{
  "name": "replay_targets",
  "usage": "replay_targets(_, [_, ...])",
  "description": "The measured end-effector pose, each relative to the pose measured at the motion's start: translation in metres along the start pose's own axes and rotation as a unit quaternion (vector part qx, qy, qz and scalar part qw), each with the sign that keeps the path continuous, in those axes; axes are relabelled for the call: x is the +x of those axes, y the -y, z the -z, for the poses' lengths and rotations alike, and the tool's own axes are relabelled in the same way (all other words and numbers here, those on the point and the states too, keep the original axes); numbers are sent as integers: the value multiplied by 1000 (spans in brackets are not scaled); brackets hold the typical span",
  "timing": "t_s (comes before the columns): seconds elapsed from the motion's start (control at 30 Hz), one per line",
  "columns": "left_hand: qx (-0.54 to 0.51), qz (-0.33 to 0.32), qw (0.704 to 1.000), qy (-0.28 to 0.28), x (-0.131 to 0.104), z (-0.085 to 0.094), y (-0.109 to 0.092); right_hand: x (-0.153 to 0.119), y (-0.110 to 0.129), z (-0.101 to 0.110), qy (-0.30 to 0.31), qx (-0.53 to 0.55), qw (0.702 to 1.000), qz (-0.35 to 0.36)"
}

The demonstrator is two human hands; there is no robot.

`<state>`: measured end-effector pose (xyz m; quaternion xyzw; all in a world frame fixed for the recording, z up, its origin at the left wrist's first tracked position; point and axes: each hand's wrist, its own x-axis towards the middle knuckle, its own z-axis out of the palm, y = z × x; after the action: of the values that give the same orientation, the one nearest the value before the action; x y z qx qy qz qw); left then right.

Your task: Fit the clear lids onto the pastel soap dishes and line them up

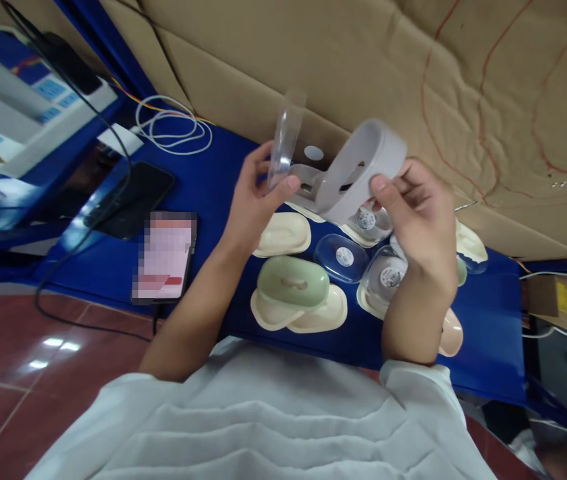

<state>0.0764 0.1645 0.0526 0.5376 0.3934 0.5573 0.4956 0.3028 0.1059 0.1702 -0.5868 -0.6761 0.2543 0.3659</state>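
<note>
My left hand [257, 197] is closed on a clear plastic lid [286, 137], which stands on edge between thumb and fingers. In my right hand [423, 220] is a pale grey oval soap dish [386, 153], tilted, with slots in its base. A smaller grey slotted piece [308, 180] shows between the hands; whether it is joined to the dish I cannot tell. Below them lie a green slotted soap dish [293, 280] on cream trays [326, 317], another cream tray [283, 233] and a clear lid [328, 257] with a round sticker.
On the blue table [488, 333] at left are a phone with a lit screen [166, 257], a dark phone [143, 197] and a coiled white cable [173, 127]. Cardboard [353, 60] rises behind. A peach dish [450, 333] sits near the front right edge.
</note>
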Motion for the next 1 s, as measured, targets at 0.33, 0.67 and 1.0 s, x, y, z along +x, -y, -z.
replay_targets(0.33, [363, -77, 919, -131, 13, 65, 41, -6, -31, 60, 53, -12, 995, -81])
replay_targets(0.67, [358, -84, 930, -19, -13, 40, 5, -6, -46, 56, -58, -257, 964, -18])
replay_targets(1.0, [456, -131, 866, 156, -185, 40, -21, -66, 64, 34, 261, -63, 930, 250])
